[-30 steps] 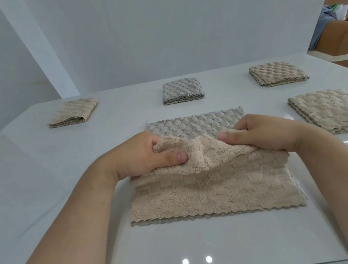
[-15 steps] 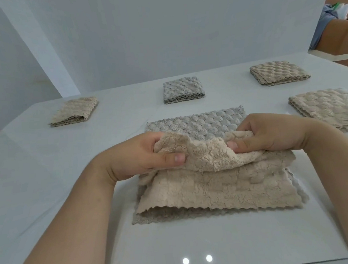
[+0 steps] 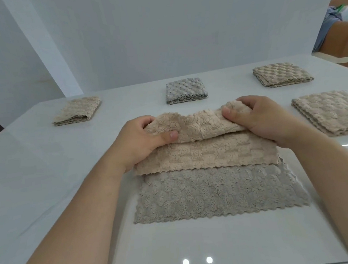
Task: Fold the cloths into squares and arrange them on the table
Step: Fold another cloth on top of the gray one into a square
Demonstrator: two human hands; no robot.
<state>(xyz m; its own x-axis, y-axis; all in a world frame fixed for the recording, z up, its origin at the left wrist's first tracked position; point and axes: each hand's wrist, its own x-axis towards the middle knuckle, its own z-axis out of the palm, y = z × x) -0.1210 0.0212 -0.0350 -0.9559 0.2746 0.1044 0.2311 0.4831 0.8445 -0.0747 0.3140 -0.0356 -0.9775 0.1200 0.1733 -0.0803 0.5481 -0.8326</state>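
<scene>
A: From the head camera, how much room is there on the table (image 3: 49, 181)?

B: Plenty on the left and along the near edge, where two ceiling lights reflect. The far side carries three folded squares: a beige one (image 3: 77, 110) at far left, a grey one (image 3: 185, 90) in the middle, a beige one (image 3: 282, 74) at far right. A beige stack (image 3: 330, 112) sits at the right edge, near the right forearm but apart from it.

A: And the cloth being worked?

B: The beige cloth (image 3: 202, 142) is in the middle of the table, lifted along its far side so its scalloped near edge hangs over the grey cloth (image 3: 218, 192). The grey one lies flat beneath, its near half uncovered, with a wavy hem towards the person.

A: The hands?

B: The left hand (image 3: 140, 140) pinches the beige cloth's left top corner, thumb on the near face, fingers curled behind. The right hand (image 3: 260, 119) grips the right top corner the same way, thumb pressed on the front. Both are closed tight on the fabric, which sags slightly between them.
</scene>
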